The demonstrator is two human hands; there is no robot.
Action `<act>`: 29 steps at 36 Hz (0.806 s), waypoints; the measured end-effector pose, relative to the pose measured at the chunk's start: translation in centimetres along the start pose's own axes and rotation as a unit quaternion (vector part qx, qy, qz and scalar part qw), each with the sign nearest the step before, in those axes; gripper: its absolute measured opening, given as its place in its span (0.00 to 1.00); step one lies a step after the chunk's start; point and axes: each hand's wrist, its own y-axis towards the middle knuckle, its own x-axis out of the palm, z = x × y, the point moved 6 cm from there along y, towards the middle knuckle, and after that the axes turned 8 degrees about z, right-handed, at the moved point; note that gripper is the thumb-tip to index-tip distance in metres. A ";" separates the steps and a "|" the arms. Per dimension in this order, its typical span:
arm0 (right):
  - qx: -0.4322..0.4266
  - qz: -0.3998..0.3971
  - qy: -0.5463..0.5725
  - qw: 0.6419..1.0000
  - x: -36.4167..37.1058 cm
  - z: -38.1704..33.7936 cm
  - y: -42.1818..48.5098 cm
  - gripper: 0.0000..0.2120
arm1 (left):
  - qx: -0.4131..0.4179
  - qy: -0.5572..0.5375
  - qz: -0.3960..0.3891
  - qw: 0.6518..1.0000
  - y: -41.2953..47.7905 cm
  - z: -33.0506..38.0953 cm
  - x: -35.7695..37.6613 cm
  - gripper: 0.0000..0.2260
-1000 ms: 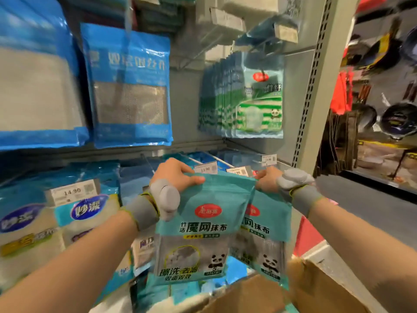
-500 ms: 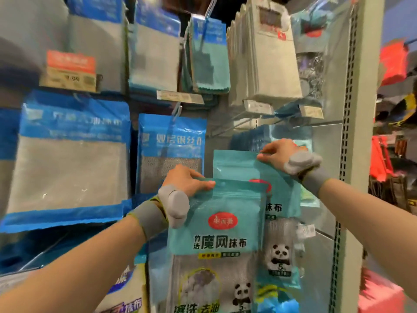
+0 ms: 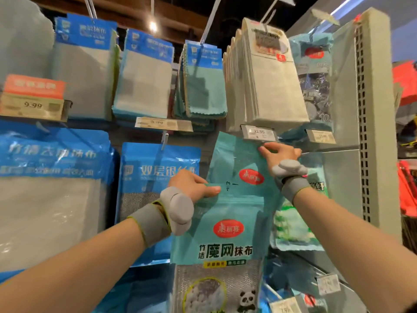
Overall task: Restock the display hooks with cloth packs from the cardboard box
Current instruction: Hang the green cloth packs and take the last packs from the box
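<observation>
Two teal cloth packs with a red oval logo are raised in front of the display. My left hand [image 3: 194, 187] pinches the top edge of the nearer pack [image 3: 223, 242], which shows a panda at its bottom. Higher and to the right, my right hand [image 3: 279, 153] pinches the top edge of the farther pack [image 3: 237, 159], just under a price tag [image 3: 259, 133] at the tip of a hook. The hook's rod itself is hidden behind the pack and the tag. The cardboard box is out of view.
Blue cloth packs [image 3: 158, 168] hang on hooks to the left. Beige packs [image 3: 268, 86] and teal cloths [image 3: 203, 86] hang on the row above. A perforated shelf upright [image 3: 370, 123] stands at the right. More teal packs [image 3: 293, 229] hang behind my right forearm.
Both hands rose from the box up to the display. My right hand carried its pack higher, up under the price tag, and the view tilted upward.
</observation>
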 end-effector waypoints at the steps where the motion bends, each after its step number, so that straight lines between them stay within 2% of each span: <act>1: 0.008 0.004 0.002 1.000 0.2 0.0 0.2 0.16 | 0.000 0.004 0.001 1.000 0.3 0.0 0.3 0.12; 6: 0.032 0.029 0.007 0.999 1.1 0.6 1.5 0.14 | 0.000 -0.004 -0.005 1.000 1.5 -0.1 1.7 0.11; 10: 0.050 0.009 0.014 0.999 2.0 0.8 2.4 0.15 | 0.001 -0.019 -0.015 1.000 2.0 -0.3 2.7 0.07; 15: 0.036 -0.034 0.047 0.998 3.2 0.4 4.0 0.32 | -0.007 -0.021 -0.014 1.000 2.8 -0.7 2.8 0.10; 16: 0.031 -0.043 0.052 0.997 3.7 0.6 4.9 0.32 | -0.007 -0.018 -0.015 1.000 2.9 -0.7 2.7 0.12; 19: 0.073 -0.052 0.070 0.993 3.2 0.1 4.6 0.19 | 0.004 -0.002 0.000 1.000 3.3 -0.7 2.4 0.13; 20: 0.086 -0.049 0.069 0.993 3.2 0.5 4.9 0.20 | 0.005 -0.001 0.006 1.000 3.4 -0.8 2.4 0.13; 21: 0.089 -0.056 0.070 0.992 3.3 1.1 5.3 0.24 | 0.003 -0.002 0.009 1.000 3.4 -0.9 2.3 0.12; 24: 0.075 -0.080 0.083 0.990 5.6 4.5 8.8 0.43 | -0.011 -0.012 0.006 1.000 3.5 -1.4 2.4 0.11; 25: 0.072 -0.093 0.105 0.987 5.9 4.8 9.3 0.43 | -0.014 -0.013 0.004 1.000 3.5 -1.4 2.4 0.10; 28: 0.037 -0.125 0.132 0.983 3.7 0.5 5.8 0.22 | -0.019 -0.019 -0.001 1.000 3.4 -1.6 2.6 0.10; 29: 0.028 -0.133 0.138 0.981 3.5 -0.1 5.8 0.18 | -0.018 -0.016 -0.001 1.000 3.4 -1.6 2.7 0.10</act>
